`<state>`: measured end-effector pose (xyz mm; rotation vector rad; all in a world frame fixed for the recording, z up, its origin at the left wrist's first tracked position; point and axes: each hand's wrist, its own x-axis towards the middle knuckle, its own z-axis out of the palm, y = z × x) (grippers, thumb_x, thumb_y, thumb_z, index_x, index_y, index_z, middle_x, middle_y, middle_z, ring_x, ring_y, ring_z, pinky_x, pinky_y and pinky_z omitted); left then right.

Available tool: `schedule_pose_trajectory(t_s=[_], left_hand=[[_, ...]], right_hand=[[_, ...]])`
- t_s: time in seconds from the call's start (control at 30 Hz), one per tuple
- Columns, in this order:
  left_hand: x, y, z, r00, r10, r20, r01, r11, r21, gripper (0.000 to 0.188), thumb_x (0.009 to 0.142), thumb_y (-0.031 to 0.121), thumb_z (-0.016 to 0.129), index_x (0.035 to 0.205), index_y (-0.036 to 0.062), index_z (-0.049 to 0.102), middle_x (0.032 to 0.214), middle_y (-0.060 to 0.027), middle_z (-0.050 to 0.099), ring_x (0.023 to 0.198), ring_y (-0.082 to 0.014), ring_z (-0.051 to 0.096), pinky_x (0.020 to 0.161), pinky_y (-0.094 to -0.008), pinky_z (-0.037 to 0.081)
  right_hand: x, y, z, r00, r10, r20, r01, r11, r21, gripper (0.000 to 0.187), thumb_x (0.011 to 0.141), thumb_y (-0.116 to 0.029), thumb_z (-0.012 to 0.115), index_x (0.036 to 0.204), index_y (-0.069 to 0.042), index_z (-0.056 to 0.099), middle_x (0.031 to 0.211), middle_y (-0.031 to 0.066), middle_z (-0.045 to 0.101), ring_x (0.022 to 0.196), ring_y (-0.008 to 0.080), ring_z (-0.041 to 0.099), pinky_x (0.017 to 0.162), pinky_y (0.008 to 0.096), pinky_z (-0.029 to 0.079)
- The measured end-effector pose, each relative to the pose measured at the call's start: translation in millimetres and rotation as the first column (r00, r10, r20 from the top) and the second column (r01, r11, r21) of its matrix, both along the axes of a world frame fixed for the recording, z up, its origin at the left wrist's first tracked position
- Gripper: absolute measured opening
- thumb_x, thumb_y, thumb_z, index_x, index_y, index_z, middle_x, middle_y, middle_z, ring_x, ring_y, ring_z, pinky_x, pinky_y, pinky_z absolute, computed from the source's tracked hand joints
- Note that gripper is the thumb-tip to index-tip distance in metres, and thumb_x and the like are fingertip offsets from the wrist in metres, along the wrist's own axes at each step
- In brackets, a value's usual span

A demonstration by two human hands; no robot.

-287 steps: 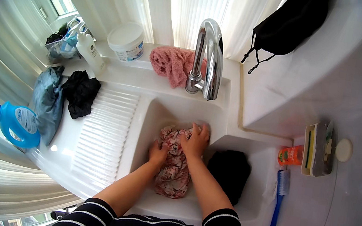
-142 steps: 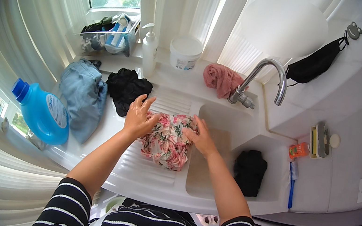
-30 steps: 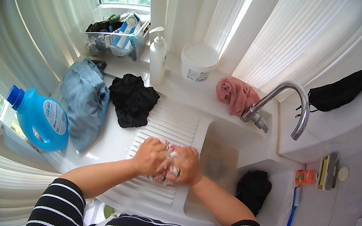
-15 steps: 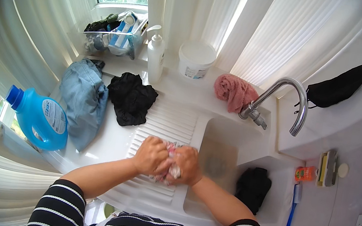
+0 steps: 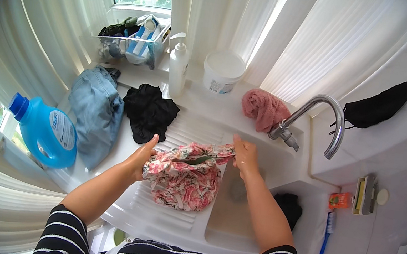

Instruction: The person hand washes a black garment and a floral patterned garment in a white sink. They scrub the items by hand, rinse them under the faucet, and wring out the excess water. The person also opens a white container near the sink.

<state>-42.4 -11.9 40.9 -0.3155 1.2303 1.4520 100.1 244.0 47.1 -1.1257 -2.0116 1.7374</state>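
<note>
A wet floral garment (image 5: 185, 180), pink and white with an elastic-looking gathered edge, is stretched between my two hands. My left hand (image 5: 143, 159) grips its left end, the thumb pointing up. The right end is pinched in my right hand (image 5: 244, 156), near the basin's left rim. Its crumpled lower part hangs over the ribbed washboard (image 5: 187, 130). To the right of it lies the sink basin (image 5: 230, 227) with cloudy water, partly covered by my right forearm.
Black cloth (image 5: 146, 112), blue denim (image 5: 92, 115) and a blue detergent jug (image 5: 48, 134) lie or stand at left. Behind are a pump bottle (image 5: 178, 67), white bucket (image 5: 223, 71), pink towel (image 5: 263, 110) and faucet (image 5: 316, 118). A dark cloth (image 5: 288, 209) and blue brush (image 5: 326, 237) are at right.
My hands have moved apart, left and right. The floral garment, bunched between my fists before, is now spread open between them.
</note>
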Motion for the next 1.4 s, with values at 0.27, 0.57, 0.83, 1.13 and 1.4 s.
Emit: schedule_pose_trajectory(t_s=[0.27, 0.57, 0.83, 1.13, 1.4], left_hand=[[9.4, -0.1, 5.8, 0.377, -0.444, -0.813, 0.251, 0.894, -0.372, 0.075, 0.073, 0.046, 0.077, 0.123, 0.0001, 0.045, 0.101, -0.0176, 0.062, 0.093, -0.0278, 0.064, 0.072, -0.0373, 0.053], [10.5, 39.7, -6.4, 0.009, -0.53, -0.848, 0.248, 0.823, -0.512, 0.064, 0.072, 0.042, 0.074, 0.117, 0.0017, 0.054, 0.109, -0.0214, 0.059, 0.102, -0.0355, 0.058, 0.085, -0.0407, 0.047], [-34.0, 123.8, 23.1, -0.168, -0.125, -0.978, 0.037, 0.99, -0.133, 0.074, 0.077, 0.04, 0.074, 0.128, -0.0048, 0.043, 0.127, -0.0246, 0.049, 0.117, -0.0387, 0.049, 0.096, -0.0438, 0.042], [-95.9, 226.6, 2.3, -0.081, 0.016, -0.997, -0.147, 0.989, 0.028, 0.105, 0.069, 0.028, 0.079, 0.144, -0.0056, 0.013, 0.129, -0.0316, 0.043, 0.119, -0.0444, 0.044, 0.097, -0.0473, 0.04], [-98.0, 226.9, 1.3, -0.037, 0.098, -0.994, -0.082, 0.991, 0.101, 0.104, 0.068, 0.027, 0.078, 0.145, -0.0046, 0.016, 0.131, -0.0283, 0.045, 0.121, -0.0431, 0.044, 0.102, -0.0448, 0.038]], right_hand=[[-50.0, -6.8, -28.9, 0.995, 0.081, 0.062, -0.098, 0.923, 0.372, 0.038, 0.085, -0.039, 0.067, 0.084, -0.002, 0.06, 0.06, 0.0051, 0.053, 0.051, 0.0144, 0.053, 0.047, 0.0318, 0.043], [-129.9, 42.3, 37.0, 0.981, 0.132, -0.145, 0.099, 0.303, 0.948, 0.026, 0.077, -0.016, 0.07, 0.102, -0.01, 0.066, 0.102, 0.0082, 0.063, 0.1, 0.0253, 0.056, 0.084, 0.0405, 0.045], [-151.4, 77.3, 55.8, 0.949, 0.279, 0.148, -0.189, 0.125, 0.974, 0.024, 0.074, -0.017, 0.071, 0.098, -0.012, 0.07, 0.097, 0.0038, 0.065, 0.102, 0.0235, 0.054, 0.093, 0.0404, 0.041], [-151.6, 71.3, 58.5, 0.907, 0.383, 0.176, -0.191, 0.0, 0.982, 0.011, 0.082, -0.012, 0.06, 0.09, -0.005, 0.062, 0.09, 0.0089, 0.06, 0.092, 0.0278, 0.058, 0.078, 0.039, 0.049], [-149.4, 71.1, 51.1, 0.916, 0.395, 0.063, -0.072, 0.007, 0.997, 0.009, 0.082, -0.011, 0.059, 0.089, -0.005, 0.06, 0.086, 0.0091, 0.057, 0.086, 0.0269, 0.057, 0.074, 0.0374, 0.051]])
